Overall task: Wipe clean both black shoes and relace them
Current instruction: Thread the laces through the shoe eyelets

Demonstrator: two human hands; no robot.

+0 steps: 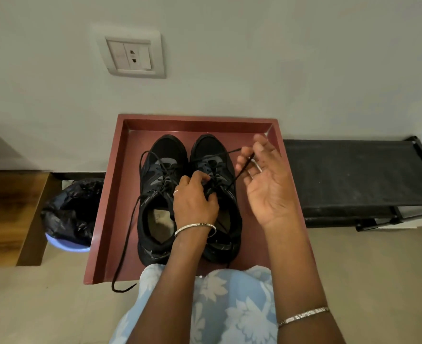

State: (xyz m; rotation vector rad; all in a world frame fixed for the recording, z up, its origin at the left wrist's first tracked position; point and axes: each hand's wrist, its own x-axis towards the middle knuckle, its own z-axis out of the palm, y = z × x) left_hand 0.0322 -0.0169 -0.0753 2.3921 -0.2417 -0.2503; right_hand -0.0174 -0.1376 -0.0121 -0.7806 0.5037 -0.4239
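Two black shoes stand side by side, toes away from me, in a dark red tray (110, 194). The left shoe (161, 155) has a loose lace (128, 232) trailing over the tray's front edge onto the floor. My left hand (195, 202) pinches the laces at the upper eyelets of the right shoe (211, 147). My right hand (267, 184) is raised palm up beside that shoe, fingers curled, with the right shoe's lace end (239, 170) running taut between its fingertips.
A black shoe rack (353, 175) stands to the right of the tray. On the left are a wooden cabinet (9, 214) and a blue bin lined with a black bag (68, 214). A wall socket (133, 55) is above.
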